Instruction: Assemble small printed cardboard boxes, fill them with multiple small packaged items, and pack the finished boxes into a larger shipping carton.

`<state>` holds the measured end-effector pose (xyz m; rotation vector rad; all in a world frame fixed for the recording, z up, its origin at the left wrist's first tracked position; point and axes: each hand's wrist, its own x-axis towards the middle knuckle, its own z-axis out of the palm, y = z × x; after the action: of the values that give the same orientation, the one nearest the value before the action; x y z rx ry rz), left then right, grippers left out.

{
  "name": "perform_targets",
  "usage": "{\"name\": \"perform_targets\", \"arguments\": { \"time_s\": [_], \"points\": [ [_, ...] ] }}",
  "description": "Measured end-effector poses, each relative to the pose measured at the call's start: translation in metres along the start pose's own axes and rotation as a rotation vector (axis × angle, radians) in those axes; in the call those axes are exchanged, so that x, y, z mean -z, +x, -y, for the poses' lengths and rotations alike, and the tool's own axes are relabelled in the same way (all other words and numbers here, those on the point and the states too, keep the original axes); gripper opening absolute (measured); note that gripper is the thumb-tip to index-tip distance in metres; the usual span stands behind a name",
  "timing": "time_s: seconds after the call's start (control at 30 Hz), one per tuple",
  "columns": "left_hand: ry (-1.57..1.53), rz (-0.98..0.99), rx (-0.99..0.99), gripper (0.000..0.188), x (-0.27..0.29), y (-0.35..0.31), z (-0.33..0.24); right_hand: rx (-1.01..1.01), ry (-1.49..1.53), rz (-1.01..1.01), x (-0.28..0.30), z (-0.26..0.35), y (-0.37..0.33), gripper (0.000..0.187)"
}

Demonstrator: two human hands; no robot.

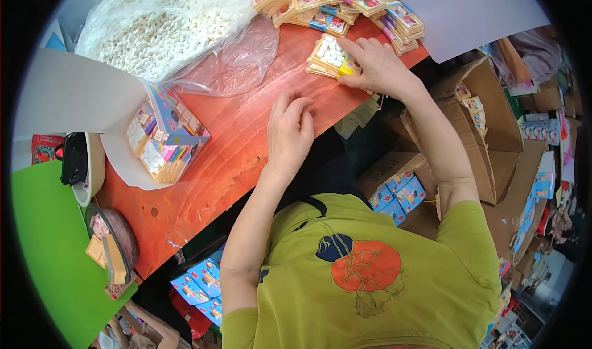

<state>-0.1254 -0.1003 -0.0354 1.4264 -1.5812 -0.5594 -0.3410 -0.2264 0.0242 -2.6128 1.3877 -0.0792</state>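
Grasping tray stack (327,54) far on surface (237,130): right hand (379,68) spanning its right end; left hand (290,130) hanging empty, half-curled; next move apparently needing level support.

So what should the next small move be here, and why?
Probably bring the left hand to the left side of the stack of packs to help steady it: the right hand is at its right side, while the left appears empty and apart from it.
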Motion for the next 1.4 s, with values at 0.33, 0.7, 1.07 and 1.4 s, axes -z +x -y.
{"name": "perform_targets", "arguments": {
  "time_s": [0.33, 0.7, 1.07, 1.4],
  "points": [
    [0.006, -0.122, -0.198, 0.022, 0.046, -0.031, -0.029, 0.158, 0.375, 0.096, 0.010, 0.006, 0.004, 0.081],
    [0.489, -0.986, 0.029, 0.065, 0.195, -0.058, 0.013, 0.653, 0.387, -0.009, 0.158, 0.208, 0.088, 0.065],
    [0.318, -1.028, 0.264, 0.033, 0.206, -0.047, 0.038, 0.756, -0.454, 0.304, 0.084, 0.389, 0.183, 0.072],
    [0.437, -0.916, 0.169, 0.037, 0.211, -0.059, 0.047, 0.957, -0.284, -0.022, 0.004, 0.337, 0.205, 0.077]
  ]
}}
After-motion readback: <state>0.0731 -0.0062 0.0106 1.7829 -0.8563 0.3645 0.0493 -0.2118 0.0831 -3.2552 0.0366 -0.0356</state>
